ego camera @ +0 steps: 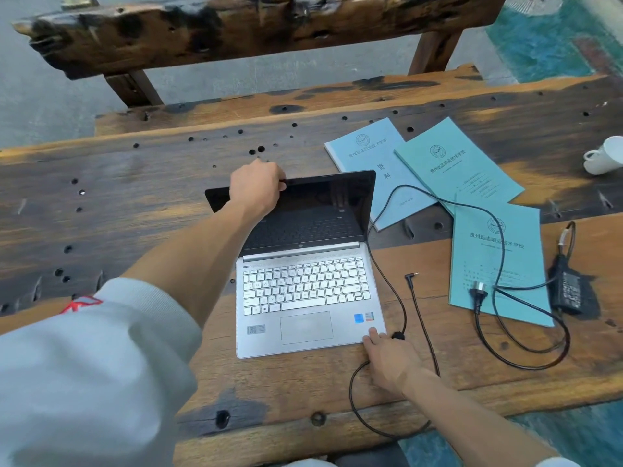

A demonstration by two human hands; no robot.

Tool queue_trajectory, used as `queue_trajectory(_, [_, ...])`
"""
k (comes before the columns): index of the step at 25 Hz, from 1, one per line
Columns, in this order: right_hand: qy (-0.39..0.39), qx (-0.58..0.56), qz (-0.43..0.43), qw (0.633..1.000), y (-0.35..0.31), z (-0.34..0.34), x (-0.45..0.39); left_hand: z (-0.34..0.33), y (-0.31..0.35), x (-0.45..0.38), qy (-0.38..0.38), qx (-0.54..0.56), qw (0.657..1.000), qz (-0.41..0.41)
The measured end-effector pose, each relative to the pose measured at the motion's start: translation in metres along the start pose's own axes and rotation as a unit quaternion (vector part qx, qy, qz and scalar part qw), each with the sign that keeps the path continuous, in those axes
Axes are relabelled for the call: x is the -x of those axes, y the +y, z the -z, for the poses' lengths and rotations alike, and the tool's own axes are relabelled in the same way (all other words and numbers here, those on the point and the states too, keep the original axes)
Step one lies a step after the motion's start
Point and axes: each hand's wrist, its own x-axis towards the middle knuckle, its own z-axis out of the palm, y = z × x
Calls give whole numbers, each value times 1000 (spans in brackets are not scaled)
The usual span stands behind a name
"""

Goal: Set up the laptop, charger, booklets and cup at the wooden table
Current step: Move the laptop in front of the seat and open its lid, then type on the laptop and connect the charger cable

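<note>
A silver laptop (305, 291) sits open on the wooden surface (118, 203), its dark screen tilted back. The left hand (258, 187) reaches to the far side and grips the screen's top edge, fingers curled over it. The right hand (387, 360) rests at the laptop's near right corner, thumb pressed on the palm rest; the other fingers lie beside the base and I cannot tell whether they hold anything. A black charger cable (384, 274) loops just right of the laptop, its loose plug tip (412, 277) lying unconnected. Three blue booklets (455, 170) lie fanned out to the right, the charger brick (568, 288) beside the nearest one. A white cup (605, 160) lies on its side at the far right.
</note>
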Motion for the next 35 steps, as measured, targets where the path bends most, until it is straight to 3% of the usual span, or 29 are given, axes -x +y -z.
queue_trajectory(5, [31,-65,-40,997,-8,-3,5,-9,-4,30,75,39,993,-85])
queue_trajectory(9, [155,-187,-127,962,-14,-1,22,-16,0,82,189,119,964,-146])
queue_trajectory(11, [219,-238,-203,924,-13,2,32,-33,3,106,141,144,966,-163])
queue_trajectory(15, [288,-313,-305,852,7,14,46,-82,8,137,-48,149,980,-122])
queue_trajectory(18, [298,-329,-333,832,35,19,40,-105,15,147,-140,125,977,-105])
queue_trajectory(23, [245,-342,-361,832,88,29,10,-129,26,164,-200,88,974,-53])
queue_trajectory(35, [162,-242,-295,910,120,44,-58,-130,79,129,-206,118,971,43])
